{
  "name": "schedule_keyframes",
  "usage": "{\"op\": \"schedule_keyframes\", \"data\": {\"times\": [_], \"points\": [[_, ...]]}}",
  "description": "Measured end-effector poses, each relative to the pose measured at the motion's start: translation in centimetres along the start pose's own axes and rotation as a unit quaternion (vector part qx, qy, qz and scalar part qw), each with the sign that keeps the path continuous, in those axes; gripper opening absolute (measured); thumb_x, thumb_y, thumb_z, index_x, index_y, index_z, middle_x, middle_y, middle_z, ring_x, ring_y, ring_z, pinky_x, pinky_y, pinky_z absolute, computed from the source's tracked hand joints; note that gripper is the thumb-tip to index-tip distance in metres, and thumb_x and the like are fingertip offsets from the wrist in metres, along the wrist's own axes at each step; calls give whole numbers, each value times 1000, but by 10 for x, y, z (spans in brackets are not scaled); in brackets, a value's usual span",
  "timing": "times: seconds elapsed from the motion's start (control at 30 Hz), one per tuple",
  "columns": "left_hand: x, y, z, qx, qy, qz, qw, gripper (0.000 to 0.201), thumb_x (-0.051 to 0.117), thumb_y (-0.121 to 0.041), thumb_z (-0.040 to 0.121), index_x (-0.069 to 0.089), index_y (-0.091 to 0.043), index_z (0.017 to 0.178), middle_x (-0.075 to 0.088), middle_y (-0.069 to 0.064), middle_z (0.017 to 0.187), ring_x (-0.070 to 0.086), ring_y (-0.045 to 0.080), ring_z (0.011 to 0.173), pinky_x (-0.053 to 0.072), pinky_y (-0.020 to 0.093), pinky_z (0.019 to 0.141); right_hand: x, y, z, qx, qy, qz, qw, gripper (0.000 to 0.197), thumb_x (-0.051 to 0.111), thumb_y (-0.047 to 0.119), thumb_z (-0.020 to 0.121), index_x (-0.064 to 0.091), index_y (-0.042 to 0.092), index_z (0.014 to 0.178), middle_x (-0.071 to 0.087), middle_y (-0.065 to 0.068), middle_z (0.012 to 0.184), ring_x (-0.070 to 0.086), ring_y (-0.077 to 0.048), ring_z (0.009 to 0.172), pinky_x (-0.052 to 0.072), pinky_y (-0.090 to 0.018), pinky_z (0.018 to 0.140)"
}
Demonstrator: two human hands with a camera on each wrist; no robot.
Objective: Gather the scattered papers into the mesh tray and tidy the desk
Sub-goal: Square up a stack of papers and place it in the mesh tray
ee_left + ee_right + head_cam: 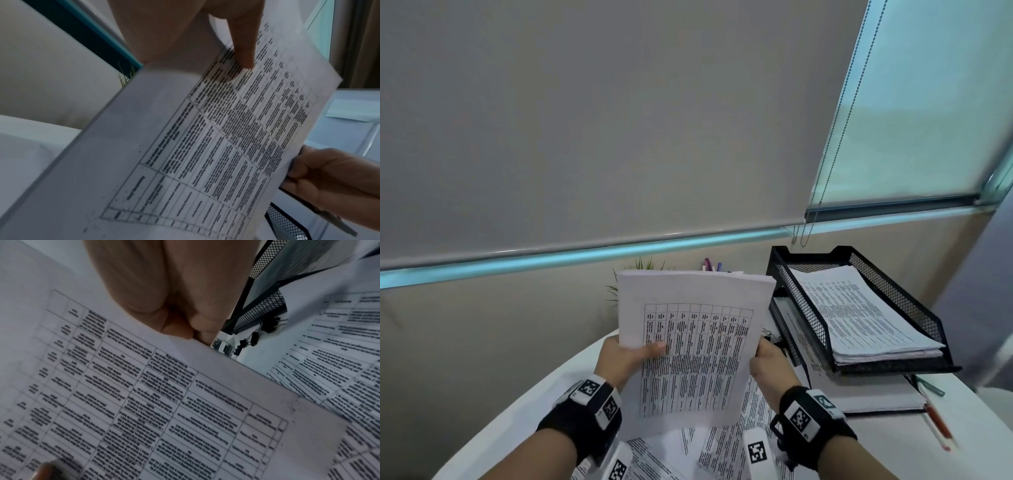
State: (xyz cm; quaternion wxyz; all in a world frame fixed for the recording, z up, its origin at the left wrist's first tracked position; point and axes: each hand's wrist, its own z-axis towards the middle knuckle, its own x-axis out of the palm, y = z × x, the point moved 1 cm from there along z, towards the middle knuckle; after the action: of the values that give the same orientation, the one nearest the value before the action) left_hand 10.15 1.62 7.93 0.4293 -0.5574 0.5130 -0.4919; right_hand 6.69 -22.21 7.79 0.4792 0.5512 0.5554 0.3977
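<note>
I hold a stack of printed papers [695,346] upright above the desk, its table side facing me. My left hand [631,354] grips the stack's left edge, thumb across the front [244,53]. My right hand [768,359] grips the right edge [185,318], fingers behind the sheets. The same stack [205,146] [144,402] fills both wrist views. More loose printed sheets [722,448] lie scattered on the desk under the stack. The black mesh tray [914,305], two tiers high, stands to the right, with a pile of papers in its top tier.
Black binder clips [265,331] lie beside the tray's lower tier. A red pen [936,419] and a notebook [873,397] lie right of the tray's foot. A green plant [633,274] and pens [712,265] stand behind the stack. The white desk [544,394] curves away at the left.
</note>
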Motion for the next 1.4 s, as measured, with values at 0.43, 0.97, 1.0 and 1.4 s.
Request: {"op": "schedule_keyframes", "data": {"times": [0.43,0.97,1.0,1.4], "points": [[0,22,-3,-14,-23,19,999,58,90,-20,44,67,-5,96,73,10,91,68,28,89,52,48,89,15,12,-13,-8,3,32,999,27,57,-6,85,54,21,82,63,7,84,57,-4,80,40,-29,91],[-7,65,-9,-48,-29,132,990,23,81,-22,66,62,-8,64,64,6,57,59,22,57,52,34,60,22,-18,-9,18,-14,22,999,37,65,21,86,58,14,121,67,5,109,61,-11,101,48,-27,89],[-8,63,-9,-39,-26,136,990,23,80,-22,67,62,-10,63,63,3,54,58,20,53,50,30,55,22,-13,-10,11,-16,9,1000,36,65,22,86,58,17,121,66,2,114,60,-13,105,45,-31,97],[32,81,-18,-36,79,195,977,24,66,-18,85,62,-10,107,66,0,95,62,21,92,47,34,93,-20,-47,-21,69,-120,-37,990,44,56,8,90,47,12,133,55,-3,132,51,-21,119,37,-41,107]]}}
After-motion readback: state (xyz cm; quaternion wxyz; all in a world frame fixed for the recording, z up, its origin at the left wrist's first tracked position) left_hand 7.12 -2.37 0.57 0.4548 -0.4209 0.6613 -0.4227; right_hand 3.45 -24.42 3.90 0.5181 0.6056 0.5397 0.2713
